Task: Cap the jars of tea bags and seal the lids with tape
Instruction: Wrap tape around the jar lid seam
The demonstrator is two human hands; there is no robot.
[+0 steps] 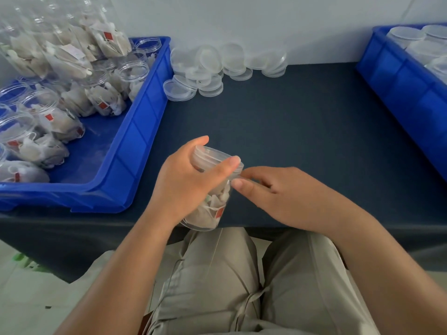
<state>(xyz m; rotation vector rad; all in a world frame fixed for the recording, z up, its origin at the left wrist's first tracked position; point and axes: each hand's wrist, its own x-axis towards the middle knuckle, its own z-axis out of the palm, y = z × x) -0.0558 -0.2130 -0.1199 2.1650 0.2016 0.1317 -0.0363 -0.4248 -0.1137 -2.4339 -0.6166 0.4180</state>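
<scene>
Head view: clear capped jar [208, 209] of tea bags, tilted in left hand [183, 182]

Your left hand [186, 182] is curled in a grip, thumb stretched across the top and fingers wrapped round the far side, held just over the near edge of the tabletop. Your right hand [278, 194] lies palm down beside it, thumb and forefinger pinched together toward the left thumb. Both bare forearms reach forward from above your lap.

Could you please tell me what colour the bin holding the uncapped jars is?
Bright blue; the bin shows best in the head view, at left.
</scene>
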